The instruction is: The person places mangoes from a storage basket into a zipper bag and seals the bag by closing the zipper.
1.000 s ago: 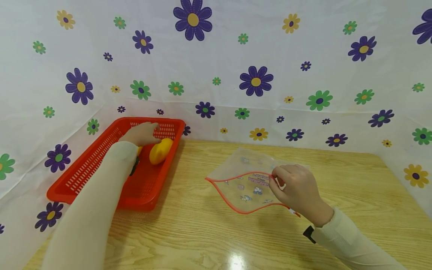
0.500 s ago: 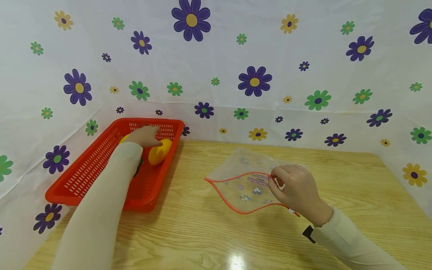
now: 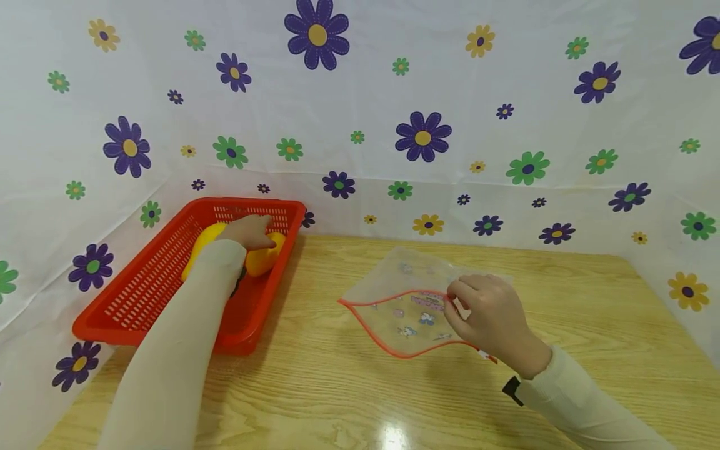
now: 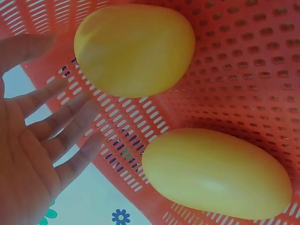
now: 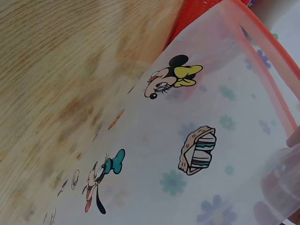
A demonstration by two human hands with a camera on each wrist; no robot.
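My left hand [image 3: 247,231] is over the far part of the red basket [image 3: 275,300], its fingers apart and holding nothing. A smooth yellow-orange oval fruit [image 3: 260,259] lies just below its fingers, and a longer yellow fruit [image 3: 202,244] is partly hidden by the wrist. Seen from the left wrist, the spread fingers [image 4: 70,117] are beside one rounded yellow fruit [image 4: 136,51], with another oval yellow fruit [image 4: 215,173] further off. My right hand [image 3: 489,315] pinches the red-edged mouth of a clear zip bag [image 3: 410,325], which gapes. Cartoon prints [image 5: 199,150] cover the bag.
Something dark [image 3: 239,281] in the basket is mostly hidden by the left sleeve. Bare wooden tabletop [image 3: 315,387] lies between basket and bag. A white flowered cloth [image 3: 360,94] hangs behind and at both sides.
My left hand has shifted slightly right inside the basket, uncovering more of the long yellow fruit at left. My right hand keeps its pinch on the bag in nearly the same place.
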